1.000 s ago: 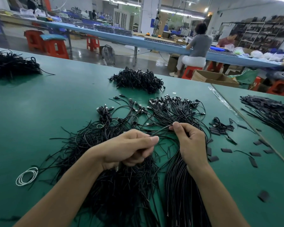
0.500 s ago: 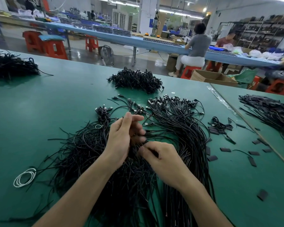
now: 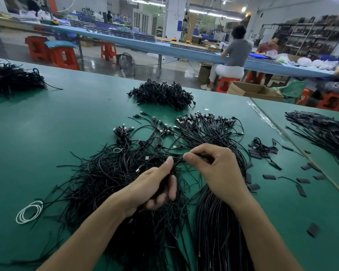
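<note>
**Q:** What is at the centre of the figure, and where does it lie?

**A:** A single thin black cable (image 3: 178, 162), lifted just above the green table (image 3: 47, 124) between the two hands, over the middle of the wire mass. The left hand (image 3: 155, 186) has its fingers curled round the lower run, with the thumb lying up along it. The right hand (image 3: 219, 169) pinches the cable between thumb and forefinger, just beside that thumb.

**Q:** Why hold it at two points?

**A:** Probably to draw one strand out straight. One hand anchors it while the other pulls it clear of its neighbours. How many strands the left fist encloses cannot be told.

**Q:** How does the cable look?

**A:** Slim, matt black and limp, with a round jacket. Its ends are hidden in the hands and the pile.

**Q:** And the surroundings?

**A:** The layout reads as sorting from left to right:
- Left of the hands lies a tangled heap (image 3: 106, 173) with strands running every way.
- Beneath the right wrist lies a combed bundle (image 3: 219, 222) of parallel strands, its USB plugs (image 3: 204, 120) gathered at the far end.
- Short black sleeves (image 3: 269, 177) are scattered to the right, near enough to reach.
- White rubber bands (image 3: 28, 212) lie at the left, apart from the wires, likely for binding.
- A pile of coiled cables (image 3: 160, 94) sits beyond the rest.
</note>
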`<state>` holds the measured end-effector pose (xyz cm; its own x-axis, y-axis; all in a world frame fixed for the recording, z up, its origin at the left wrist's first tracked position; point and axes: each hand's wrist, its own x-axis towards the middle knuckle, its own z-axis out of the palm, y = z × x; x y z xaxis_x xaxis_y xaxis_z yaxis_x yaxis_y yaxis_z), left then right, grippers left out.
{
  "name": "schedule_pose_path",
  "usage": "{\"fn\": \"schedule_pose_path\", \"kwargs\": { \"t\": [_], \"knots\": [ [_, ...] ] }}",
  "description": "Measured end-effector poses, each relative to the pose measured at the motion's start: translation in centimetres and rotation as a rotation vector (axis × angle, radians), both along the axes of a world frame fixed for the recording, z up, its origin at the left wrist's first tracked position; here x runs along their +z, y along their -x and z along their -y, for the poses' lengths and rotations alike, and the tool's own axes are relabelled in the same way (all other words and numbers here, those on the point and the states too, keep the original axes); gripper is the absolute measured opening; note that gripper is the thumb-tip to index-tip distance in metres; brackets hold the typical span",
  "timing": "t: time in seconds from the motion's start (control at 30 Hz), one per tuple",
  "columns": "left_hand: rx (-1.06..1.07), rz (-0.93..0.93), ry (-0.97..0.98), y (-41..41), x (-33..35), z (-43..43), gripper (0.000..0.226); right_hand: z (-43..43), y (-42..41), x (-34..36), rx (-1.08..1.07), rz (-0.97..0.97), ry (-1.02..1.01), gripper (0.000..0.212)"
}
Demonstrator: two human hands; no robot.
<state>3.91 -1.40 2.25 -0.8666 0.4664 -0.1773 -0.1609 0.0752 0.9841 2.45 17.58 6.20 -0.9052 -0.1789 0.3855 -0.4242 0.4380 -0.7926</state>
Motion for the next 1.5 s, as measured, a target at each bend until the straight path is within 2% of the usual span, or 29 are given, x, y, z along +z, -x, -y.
{"fn": "schedule_pose_path", "kwargs": {
  "t": [0.07, 0.13, 0.23, 0.3, 0.4, 0.5, 0.57, 0.67, 0.77, 0.87, 0.93, 1.03, 1.13, 1.2, 1.3, 1.4, 1.5],
  "knots": [
    [-0.103, 0.086, -0.262, -0.2, 0.4, 0.0, 0.068, 0.4, 0.0, -0.8, -0.002, 0.086, 0.058, 0.014],
    [-0.128, 0.088, -0.466, -0.2, 0.8, -0.3, 0.057, 0.8, -0.3, -1.6, 0.013, 0.155, 0.039, 0.019],
    [0.008, 0.058, -0.651, 0.1, 1.3, -1.0, 0.044, 1.0, -0.8, -2.3, 0.067, 0.206, -0.037, 0.022],
    [0.168, 0.067, -0.700, 0.3, 1.5, -1.4, 0.039, 1.2, -1.2, -2.3, 0.105, 0.240, -0.104, 0.026],
    [0.395, 0.033, -0.577, 0.4, 1.0, -2.1, 0.039, 1.4, -1.6, -2.3, 0.073, 0.223, -0.194, 0.030],
    [0.473, -0.032, -0.471, 0.1, 0.6, -2.3, 0.037, 1.2, -1.7, -2.2, -0.036, 0.174, -0.227, 0.030],
    [0.471, -0.048, -0.455, -0.2, 0.5, -2.0, 0.035, 0.8, -1.6, -2.0, -0.105, 0.157, -0.153, 0.029],
    [0.327, -0.047, -0.529, -0.6, 0.6, -1.5, 0.041, 0.4, -1.3, -1.9, -0.132, 0.140, -0.120, 0.028],
    [0.206, -0.031, -0.673, -0.8, 1.5, -1.8, 0.042, 1.0, -1.6, -2.0, -0.001, 0.176, -0.177, 0.032],
    [0.297, -0.069, -0.646, -0.6, 2.0, -2.8, 0.042, 1.4, -2.0, -2.2, 0.101, 0.197, -0.255, 0.032],
    [0.419, -0.189, -0.513, -0.3, 1.5, -3.3, 0.041, 1.3, -2.0, -2.4, 0.096, 0.193, -0.387, 0.023],
    [0.557, -0.468, -0.201, 0.2, 0.3, -3.2, 0.034, 0.8, -2.3, -2.3, 0.135, 0.200, -0.463, 0.027],
    [0.505, -0.586, 0.060, 0.5, -0.4, -2.7, 0.035, 0.6, -2.5, -1.2, 0.189, 0.172, -0.433, 0.034],
    [0.346, -0.531, 0.102, 0.4, -0.3, -2.6, 0.036, 0.6, -2.5, -0.4, 0.212, 0.140, -0.426, 0.037],
    [0.232, -0.350, -0.010, -0.3, 0.7, -2.4, 0.047, 0.4, -2.3, 0.2, 0.200, 0.085, -0.373, 0.028],
    [0.140, -0.140, -0.078, -1.0, 1.5, -2.1, 0.056, -0.1, -1.5, 0.3, 0.125, 0.019, -0.190, 0.012],
    [0.110, -0.052, -0.048, -1.0, 1.7, -1.5, 0.059, -0.1, -1.0, 0.0, 0.093, 0.013, -0.053, 0.015]
  ]
}}
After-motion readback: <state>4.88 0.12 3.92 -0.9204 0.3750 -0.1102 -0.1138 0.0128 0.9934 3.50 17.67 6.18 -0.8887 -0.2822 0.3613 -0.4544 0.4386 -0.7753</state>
